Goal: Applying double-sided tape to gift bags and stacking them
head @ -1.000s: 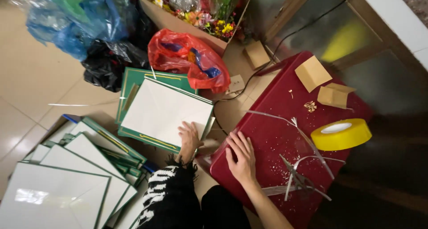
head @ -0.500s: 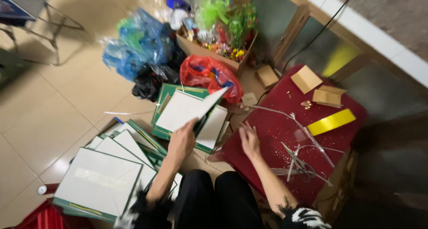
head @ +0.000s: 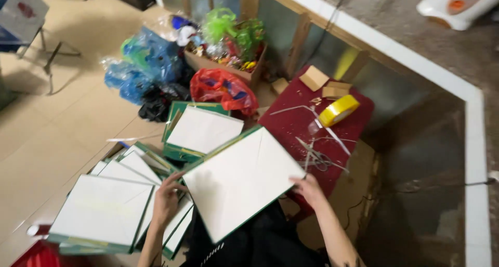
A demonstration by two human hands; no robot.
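Centrally, in the head view, a large flat white panel with a green edge (head: 241, 181) is held tilted above the lap, gripped at both sides. The left hand (head: 167, 200) is closed on the panel's left edge, fingers curled over its rim, while the right hand (head: 310, 190) is clamped on the right corner, thumb on top. The panel is overlapped onto the near edge of a low red table (head: 291, 119), on which a yellow tape roll (head: 338, 110), scissors (head: 314, 158) and two small cardboard pieces (head: 314, 78) are seen. Behind the held panel, a stack of similar white panels (head: 202, 131) is laid on the floor, and further such panels (head: 106, 210) are spread beside the left hand. Farther back, a red plastic bag (head: 221, 89), blue plastic bags (head: 140, 64) and a cardboard box of coloured decorations (head: 228, 48) are placed near the wall.
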